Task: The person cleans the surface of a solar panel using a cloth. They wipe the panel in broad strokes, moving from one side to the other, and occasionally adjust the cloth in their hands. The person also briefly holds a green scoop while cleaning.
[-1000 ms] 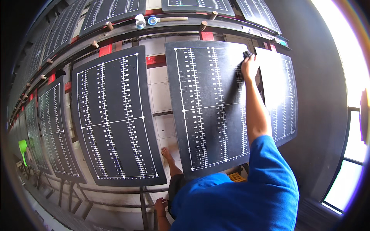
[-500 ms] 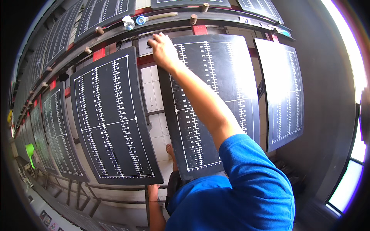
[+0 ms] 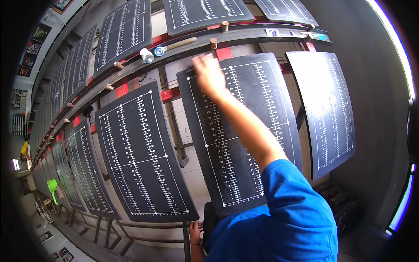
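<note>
My right hand (image 3: 211,77), smeared by motion, is over the far left part of a dark board (image 3: 244,118) printed with white scales, dots and border lines. Its fingers look curled, and a small dark thing I cannot make out shows beside them. The blue-sleeved arm crosses the board and hides part of its scales. Low in the picture, my left hand (image 3: 195,234) is beside a thin metal bar (image 3: 187,244) below the board's near edge. Its fingers are bent, and what they hold, if anything, is hidden.
Similar boards stand left (image 3: 142,153) and right (image 3: 324,118), on a rack with red supports (image 3: 170,94). A dark rail (image 3: 187,49) beyond carries wooden pegs (image 3: 213,43), a clear jar (image 3: 146,55), a blue tape roll (image 3: 159,51) and a light strip (image 3: 181,43). A grey wall (image 3: 377,122) rises at right.
My right hand has moved from beyond the board's far left corner to over its surface, nearer and to the right. The view has shifted. My left hand remains low near the bar.
</note>
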The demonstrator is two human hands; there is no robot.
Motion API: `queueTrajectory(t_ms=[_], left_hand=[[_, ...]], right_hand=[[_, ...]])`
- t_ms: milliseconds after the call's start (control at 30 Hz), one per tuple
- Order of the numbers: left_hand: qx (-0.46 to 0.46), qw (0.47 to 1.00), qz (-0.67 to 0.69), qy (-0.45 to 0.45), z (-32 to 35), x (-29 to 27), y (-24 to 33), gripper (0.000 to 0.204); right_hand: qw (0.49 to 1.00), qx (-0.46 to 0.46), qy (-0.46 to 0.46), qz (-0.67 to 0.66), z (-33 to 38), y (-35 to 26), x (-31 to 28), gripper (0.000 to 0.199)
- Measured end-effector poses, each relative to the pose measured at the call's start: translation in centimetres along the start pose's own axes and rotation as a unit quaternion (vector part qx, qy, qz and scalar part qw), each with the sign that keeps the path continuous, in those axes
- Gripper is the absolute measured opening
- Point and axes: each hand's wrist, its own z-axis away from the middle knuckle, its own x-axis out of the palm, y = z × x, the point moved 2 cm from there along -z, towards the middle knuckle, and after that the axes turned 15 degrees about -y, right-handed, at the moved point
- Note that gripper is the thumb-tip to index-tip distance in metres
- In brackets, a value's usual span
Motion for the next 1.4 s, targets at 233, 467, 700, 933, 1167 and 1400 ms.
queueTrajectory(t_ms=[233, 467, 700, 933, 1167, 1400], left_hand=[[0.018, 0.996, -0.092, 0.001, 1.7, -2.0, 0.5, 0.032], [0.051, 0.995, -0.087, -0.002, -0.6, -5.9, 2.3, 0.030], [0.056, 0.983, -0.152, -0.087, -6.8, -9.9, 3.2, 0.035], [0.084, 0.969, -0.212, -0.099, -10.0, -15.8, 4.1, 0.039], [0.085, 0.962, -0.247, -0.075, -10.3, -24.7, 4.7, 0.044], [0.133, 0.958, -0.242, -0.082, -8.9, -25.9, 5.0, 0.039]], right_hand=[[0.945, 0.282, 0.004, 0.168, 1.1, 20.0, -7.7, 0.050], [0.930, 0.315, 0.053, 0.183, 9.8, 19.4, -10.0, 0.042], [0.913, 0.366, 0.052, 0.174, 42.2, 7.3, -16.7, 0.037], [0.688, 0.688, -0.183, -0.143, 80.4, 2.2, -21.2, 0.045], [0.871, 0.471, 0.123, -0.070, 59.2, 4.8, -22.6, 0.035], [0.985, 0.165, 0.043, -0.031, 49.4, -19.0, -8.0, 0.034]])
